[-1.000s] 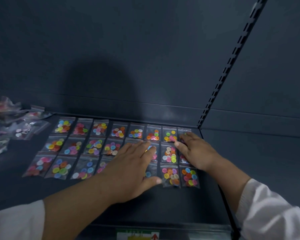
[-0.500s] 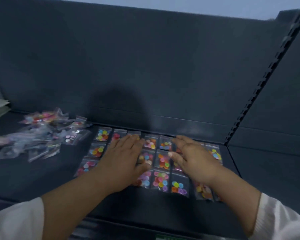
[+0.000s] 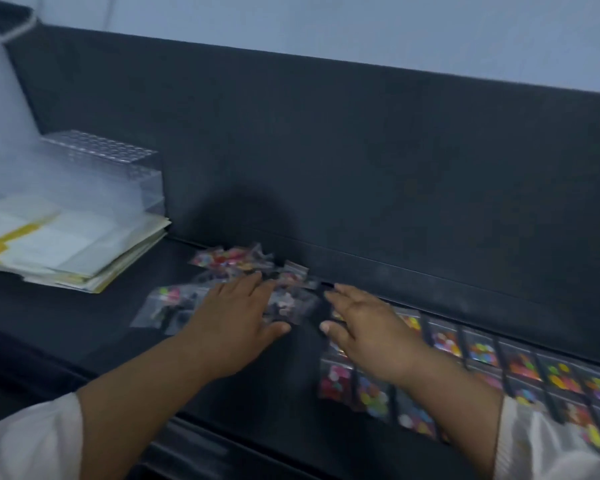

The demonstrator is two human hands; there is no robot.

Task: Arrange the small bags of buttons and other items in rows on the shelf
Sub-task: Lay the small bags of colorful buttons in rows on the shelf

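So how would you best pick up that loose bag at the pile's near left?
Pinch the bag by its near-left corner, coming from the front left. It seems to lie flat at the edge of the pile with that corner uncovered, and the left hand is just right of it. Blur hides finer detail.

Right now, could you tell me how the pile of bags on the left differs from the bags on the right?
The loose pile lies jumbled, with its bags overlapping; the arranged bags lie flat in straight rows. The left hand lies over the loose pile; the right hand lies over the arranged bags' left end. Both are small clear bags on the dark shelf.
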